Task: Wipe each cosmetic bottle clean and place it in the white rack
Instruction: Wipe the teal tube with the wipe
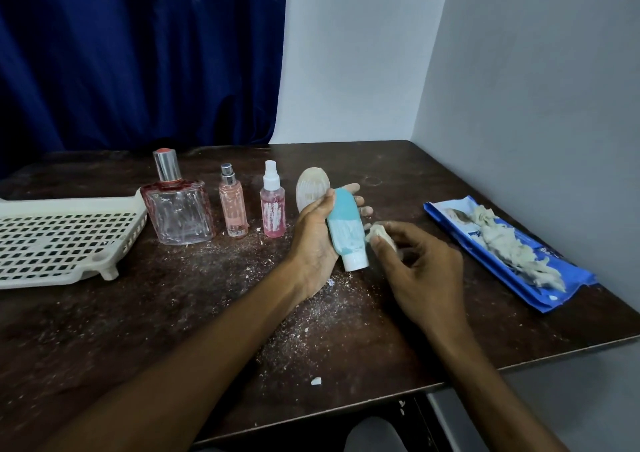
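Two bare forearms are reaching in over the near edge of the dark table point(138, 330), crossing a stretch scattered with white crumbs point(311, 313). The left hand point(313, 240) is holding a teal bottle point(346, 230) just above the tabletop, thumb curled over its upper part and fingers wrapping behind it, the white cap pointing back toward the person. The right hand point(419, 271) is pinching a small wad of wipe point(379, 232) in its fingertips and pressing it against the bottle's side just above the cap. An oval whitish bottle point(310, 188) is standing just beyond the left hand, partly hidden by it. Leftward of that hand three more are standing in a row: a pink spray bottle point(273, 206), a slim pink bottle point(232, 206) and a large clear perfume bottle point(180, 209). The white rack point(62, 240) is sitting just beside that last one, well apart from the left hand, and running out of view. Open table is lying between the left forearm and the rack. Out past the right hand a blue packet point(502, 254) is lying near the table's right edge, with used wipes point(502, 240) piled on it and the wall close behind.
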Demonstrator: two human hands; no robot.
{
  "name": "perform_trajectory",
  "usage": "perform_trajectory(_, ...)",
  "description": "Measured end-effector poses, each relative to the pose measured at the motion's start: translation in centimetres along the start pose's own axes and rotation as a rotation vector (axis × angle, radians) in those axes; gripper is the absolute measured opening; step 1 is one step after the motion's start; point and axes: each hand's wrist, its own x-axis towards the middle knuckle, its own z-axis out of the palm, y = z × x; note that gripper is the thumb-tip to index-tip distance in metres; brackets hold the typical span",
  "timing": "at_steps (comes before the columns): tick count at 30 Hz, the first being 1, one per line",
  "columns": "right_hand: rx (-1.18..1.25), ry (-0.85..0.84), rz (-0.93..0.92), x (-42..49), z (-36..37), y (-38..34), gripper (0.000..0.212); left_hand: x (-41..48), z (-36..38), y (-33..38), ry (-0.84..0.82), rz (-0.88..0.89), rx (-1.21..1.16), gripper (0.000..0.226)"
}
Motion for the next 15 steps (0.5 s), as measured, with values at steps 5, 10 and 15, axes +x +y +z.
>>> perform_trajectory(5,-0.023,-0.014,-0.069,-0.33,0.09,-0.34,0.017,-0.02,-0.15,0.03,-0.014,0.006,-0.005,0.040)
perform_trajectory(10,-0.081,0.023,-0.105,-0.16,0.28,-0.26,0.013,-0.07,-0.34,-0.07,-0.051,0.023,-0.023,0.039)
perform_trajectory(15,-0.106,0.007,-0.156,-0.46,0.13,-0.25,0.015,-0.24,-0.34,-0.09,-0.064,0.030,-0.046,0.039)
